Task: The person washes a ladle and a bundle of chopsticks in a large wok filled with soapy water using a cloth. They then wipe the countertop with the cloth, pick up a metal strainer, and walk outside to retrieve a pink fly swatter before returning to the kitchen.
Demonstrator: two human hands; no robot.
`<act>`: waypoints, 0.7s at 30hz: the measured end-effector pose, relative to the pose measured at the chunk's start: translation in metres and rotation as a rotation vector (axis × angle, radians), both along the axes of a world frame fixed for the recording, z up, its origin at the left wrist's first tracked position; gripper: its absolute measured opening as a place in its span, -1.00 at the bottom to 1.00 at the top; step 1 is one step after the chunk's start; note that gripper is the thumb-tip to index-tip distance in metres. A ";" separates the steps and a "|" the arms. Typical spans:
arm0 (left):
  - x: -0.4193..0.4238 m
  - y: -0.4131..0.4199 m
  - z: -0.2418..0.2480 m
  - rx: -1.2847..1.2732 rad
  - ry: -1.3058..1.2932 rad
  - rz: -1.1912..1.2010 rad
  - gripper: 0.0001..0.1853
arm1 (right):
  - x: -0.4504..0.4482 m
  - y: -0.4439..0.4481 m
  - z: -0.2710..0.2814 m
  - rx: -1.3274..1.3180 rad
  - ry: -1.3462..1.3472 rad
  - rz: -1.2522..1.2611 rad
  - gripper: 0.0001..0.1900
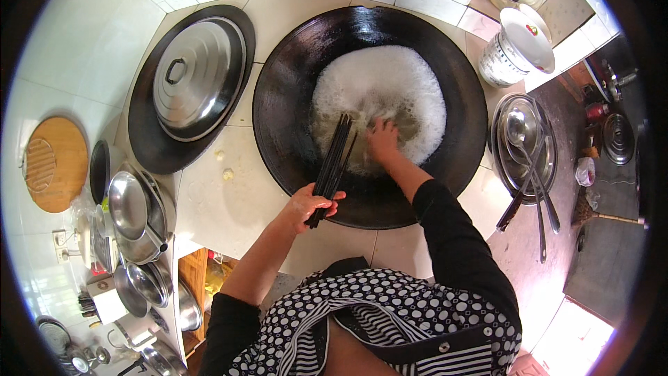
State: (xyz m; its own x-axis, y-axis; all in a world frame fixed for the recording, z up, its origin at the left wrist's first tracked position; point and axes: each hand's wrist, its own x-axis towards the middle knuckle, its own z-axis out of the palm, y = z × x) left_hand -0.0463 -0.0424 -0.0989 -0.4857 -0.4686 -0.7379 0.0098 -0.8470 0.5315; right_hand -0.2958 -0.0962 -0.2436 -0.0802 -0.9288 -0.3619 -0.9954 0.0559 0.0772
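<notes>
A large black wok [443, 62] set into the tiled counter holds cloudy water with thick white foam [376, 70]. My left hand [313, 204] grips a bundle of dark chopsticks [332, 167] near their lower ends, over the wok's near rim. The far tips of the bundle reach over the water, and one stick splays slightly to the right. To the right of the bundle, my right hand [383, 138] reaches into the foamy water. Its fingertips are partly hidden by water and foam, and whether they hold anything cannot be told.
A metal lid [201, 78] lies on a second dark wok [143, 130] at the left. Stacked bowls [503, 60] stand at the back right, above metal basins with ladles [522, 130]. Metal pans [128, 203] line the left side. Small yellowish bits [227, 174] lie on the counter.
</notes>
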 end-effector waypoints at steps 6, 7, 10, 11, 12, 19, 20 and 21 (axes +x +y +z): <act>-0.010 -0.020 -0.020 0.032 -0.056 0.068 -0.67 | -0.009 -0.003 0.035 0.118 -0.683 -0.384 -0.60; -0.013 -0.024 -0.023 0.028 -0.049 0.066 -0.67 | -0.011 -0.002 0.045 0.128 -0.935 -0.590 -0.59; -0.028 -0.031 -0.034 -0.007 -0.097 0.054 -0.77 | 0.013 0.019 0.074 0.094 -1.465 -0.953 -0.55; -0.033 -0.033 -0.037 -0.021 -0.135 0.030 -0.80 | 0.027 0.030 0.083 0.073 -1.593 -1.051 -0.53; -0.038 -0.035 -0.038 -0.037 -0.176 0.006 -0.82 | 0.038 0.040 0.091 0.046 -1.631 -0.974 -0.53; -0.058 -0.024 -0.024 -0.371 -0.291 -0.326 -0.87 | 0.079 0.052 0.110 0.033 -1.529 -0.874 -0.59; -0.060 -0.020 -0.021 -0.395 -0.348 -0.346 -0.86 | 0.080 0.045 0.108 0.019 -1.488 -0.967 -0.59; -0.062 -0.017 -0.018 -0.419 -0.404 -0.367 -0.86 | 0.079 0.042 0.105 -0.018 -1.443 -1.060 -0.58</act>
State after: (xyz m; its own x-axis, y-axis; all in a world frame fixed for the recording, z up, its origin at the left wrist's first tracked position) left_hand -0.1079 -0.0593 -0.1169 -0.3924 -0.6113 -0.6873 -0.5065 -0.4801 0.7162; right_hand -0.2163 -0.0544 -0.1385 -0.2464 -0.7007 -0.6696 0.1893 0.6428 -0.7423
